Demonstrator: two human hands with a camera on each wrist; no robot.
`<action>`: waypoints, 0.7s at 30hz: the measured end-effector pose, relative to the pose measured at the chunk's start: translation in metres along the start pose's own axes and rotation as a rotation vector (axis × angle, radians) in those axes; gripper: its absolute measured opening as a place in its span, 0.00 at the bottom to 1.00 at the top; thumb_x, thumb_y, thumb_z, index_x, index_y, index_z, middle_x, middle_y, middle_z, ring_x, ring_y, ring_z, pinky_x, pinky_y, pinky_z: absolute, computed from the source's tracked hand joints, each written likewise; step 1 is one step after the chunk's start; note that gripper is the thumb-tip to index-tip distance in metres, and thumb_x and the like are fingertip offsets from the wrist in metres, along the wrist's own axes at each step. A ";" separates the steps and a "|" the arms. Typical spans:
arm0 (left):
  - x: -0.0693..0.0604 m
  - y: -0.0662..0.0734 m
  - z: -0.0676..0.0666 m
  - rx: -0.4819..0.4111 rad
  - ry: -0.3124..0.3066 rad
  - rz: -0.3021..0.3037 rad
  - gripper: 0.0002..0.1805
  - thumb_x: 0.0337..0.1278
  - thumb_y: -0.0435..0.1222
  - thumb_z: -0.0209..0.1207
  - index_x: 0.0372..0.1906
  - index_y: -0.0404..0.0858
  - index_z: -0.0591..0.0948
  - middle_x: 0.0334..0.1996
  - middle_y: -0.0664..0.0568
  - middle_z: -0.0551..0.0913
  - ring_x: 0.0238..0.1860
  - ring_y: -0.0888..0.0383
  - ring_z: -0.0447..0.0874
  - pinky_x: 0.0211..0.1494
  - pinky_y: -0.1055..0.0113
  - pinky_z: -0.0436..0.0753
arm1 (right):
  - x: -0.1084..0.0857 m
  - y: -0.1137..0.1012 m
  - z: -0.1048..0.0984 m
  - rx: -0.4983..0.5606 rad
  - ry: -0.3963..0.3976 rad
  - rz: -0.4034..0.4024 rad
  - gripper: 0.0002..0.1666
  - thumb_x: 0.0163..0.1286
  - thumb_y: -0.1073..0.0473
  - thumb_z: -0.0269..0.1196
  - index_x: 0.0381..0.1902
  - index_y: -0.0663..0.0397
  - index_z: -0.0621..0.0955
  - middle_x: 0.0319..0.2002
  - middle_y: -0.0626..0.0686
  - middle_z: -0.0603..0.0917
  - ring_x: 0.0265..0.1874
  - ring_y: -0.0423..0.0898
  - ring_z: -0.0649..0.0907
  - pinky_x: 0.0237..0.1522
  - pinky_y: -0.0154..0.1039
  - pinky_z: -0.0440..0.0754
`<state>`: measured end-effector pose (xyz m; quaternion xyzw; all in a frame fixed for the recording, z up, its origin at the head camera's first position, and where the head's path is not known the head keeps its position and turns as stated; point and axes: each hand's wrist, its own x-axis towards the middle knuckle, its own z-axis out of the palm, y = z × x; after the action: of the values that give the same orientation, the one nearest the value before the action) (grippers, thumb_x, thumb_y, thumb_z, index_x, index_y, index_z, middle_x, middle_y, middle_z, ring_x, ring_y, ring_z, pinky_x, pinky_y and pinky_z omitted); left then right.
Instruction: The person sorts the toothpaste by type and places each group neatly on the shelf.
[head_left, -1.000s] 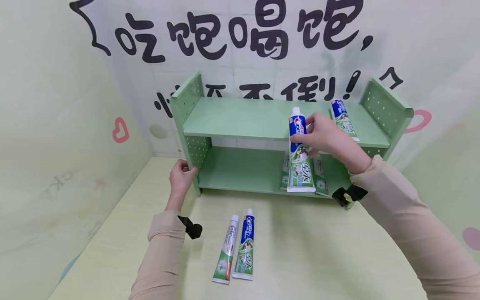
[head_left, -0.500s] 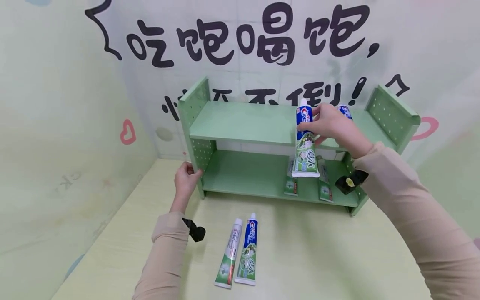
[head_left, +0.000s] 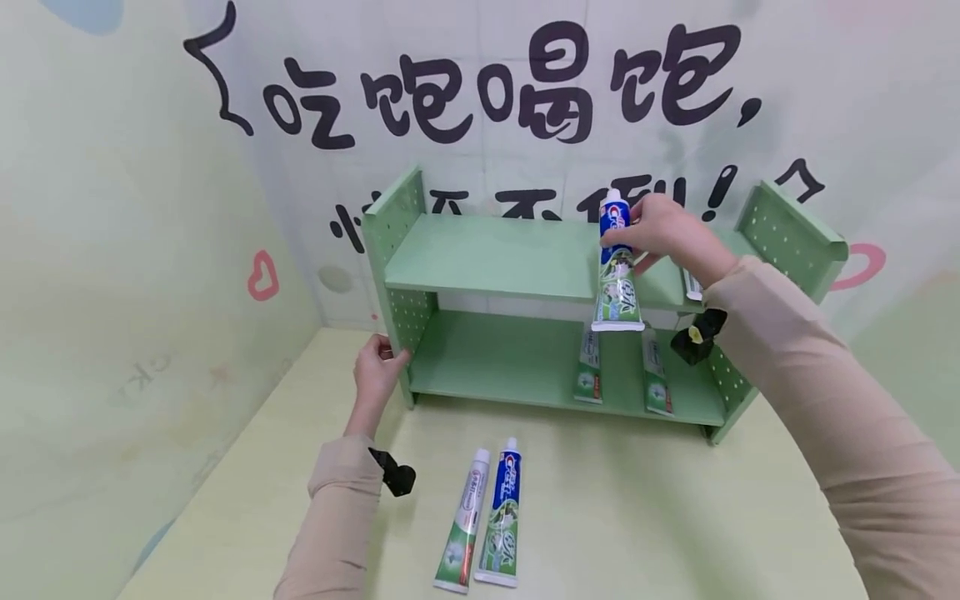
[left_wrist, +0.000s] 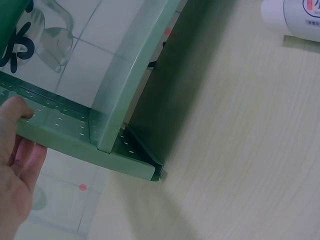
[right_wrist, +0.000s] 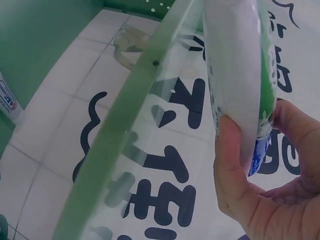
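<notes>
My right hand [head_left: 671,233] pinches a blue, white and green toothpaste tube [head_left: 618,271] near its capped upper end. The tube is cap up, in front of the top board of a green two-tier shelf rack [head_left: 495,254]. In the right wrist view the thumb and fingers press on opposite sides of the tube [right_wrist: 240,75]. My left hand [head_left: 375,375] grips the rack's left side panel [left_wrist: 75,145], thumb on the inner face, fingers outside. Behind my right forearm, another tube [head_left: 693,286] on the top board is mostly hidden.
Two white-and-green tubes, the left one [head_left: 588,367] and the right one [head_left: 657,375], lean on the lower board. On the table [head_left: 600,517] lie a white-and-green tube [head_left: 462,525] and a blue-and-green tube [head_left: 501,521], side by side. A lettered wall [head_left: 480,108] stands behind the rack.
My right hand has lifted the toothpaste tube from before the lower board up to the top board's level. The left hand keeps its grip on the panel. The head view has tilted slightly up.
</notes>
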<state>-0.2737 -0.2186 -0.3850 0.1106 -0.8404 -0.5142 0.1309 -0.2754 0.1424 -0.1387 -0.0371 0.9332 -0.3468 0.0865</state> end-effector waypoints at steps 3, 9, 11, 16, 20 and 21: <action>-0.001 -0.001 0.001 -0.007 0.003 -0.001 0.17 0.54 0.35 0.55 0.47 0.31 0.70 0.46 0.38 0.78 0.49 0.47 0.78 0.50 0.59 0.80 | 0.008 -0.001 -0.003 -0.012 0.001 -0.005 0.29 0.61 0.53 0.60 0.50 0.71 0.67 0.37 0.61 0.79 0.25 0.43 0.81 0.32 0.39 0.84; -0.003 -0.001 0.002 -0.004 0.023 0.012 0.15 0.53 0.35 0.56 0.45 0.32 0.71 0.43 0.38 0.78 0.47 0.47 0.78 0.47 0.59 0.80 | 0.020 -0.002 -0.010 -0.029 -0.014 0.003 0.26 0.61 0.52 0.59 0.46 0.71 0.70 0.29 0.54 0.80 0.23 0.41 0.81 0.34 0.40 0.84; -0.003 -0.001 0.002 -0.001 0.025 0.016 0.15 0.53 0.35 0.56 0.45 0.32 0.72 0.43 0.39 0.78 0.47 0.47 0.78 0.47 0.59 0.80 | 0.024 0.001 -0.012 -0.029 -0.019 0.007 0.25 0.61 0.53 0.59 0.45 0.71 0.71 0.27 0.53 0.79 0.23 0.42 0.80 0.35 0.40 0.84; -0.001 -0.001 0.002 0.006 0.016 0.019 0.15 0.54 0.36 0.56 0.45 0.32 0.71 0.44 0.39 0.78 0.47 0.47 0.78 0.47 0.59 0.80 | 0.036 0.008 -0.015 -0.022 -0.041 0.026 0.25 0.62 0.53 0.59 0.44 0.71 0.71 0.26 0.52 0.79 0.23 0.42 0.80 0.35 0.41 0.84; 0.000 -0.001 0.001 0.009 0.018 0.019 0.15 0.54 0.36 0.56 0.45 0.33 0.72 0.44 0.39 0.78 0.47 0.47 0.78 0.47 0.59 0.80 | 0.044 0.011 -0.016 -0.003 -0.062 0.056 0.26 0.61 0.52 0.59 0.46 0.71 0.70 0.26 0.52 0.79 0.23 0.41 0.81 0.36 0.40 0.84; 0.000 -0.001 0.001 0.010 0.020 0.018 0.15 0.54 0.36 0.56 0.45 0.33 0.72 0.44 0.39 0.78 0.47 0.47 0.79 0.47 0.59 0.80 | 0.046 0.011 -0.016 0.000 -0.065 0.062 0.27 0.61 0.52 0.59 0.46 0.72 0.70 0.26 0.52 0.79 0.23 0.41 0.81 0.36 0.40 0.84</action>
<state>-0.2737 -0.2182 -0.3864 0.1088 -0.8426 -0.5076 0.1434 -0.3234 0.1552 -0.1406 -0.0196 0.9306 -0.3424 0.1276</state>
